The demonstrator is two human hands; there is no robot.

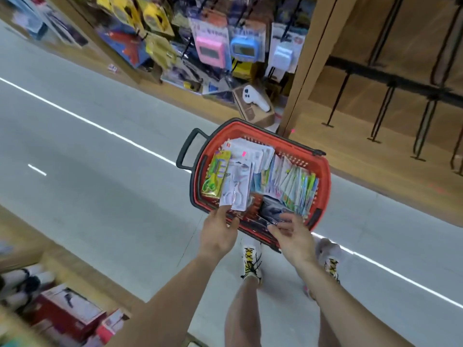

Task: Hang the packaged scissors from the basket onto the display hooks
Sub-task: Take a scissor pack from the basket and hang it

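Observation:
A red shopping basket [323,176] with a black handle stands on the grey floor, filled with several packaged scissors. My left hand [219,232] grips a stack of scissor packs [236,186] at its lower edge, a white pack in front and a yellow-green pack [216,177] beside it. My right hand [292,235] pinches a dark scissor pack [271,212] at the basket's near rim. Bare black display hooks [380,113] stick out from the wooden panel at the upper right.
To the left of the wooden post [305,66], hooks carry hanging goods, among them pink [211,50] and blue [241,48] timers. A boxed white device [255,102] sits on the low shelf. Boxes [67,314] fill the shelf at lower left. My shoes [251,262] stand behind the basket.

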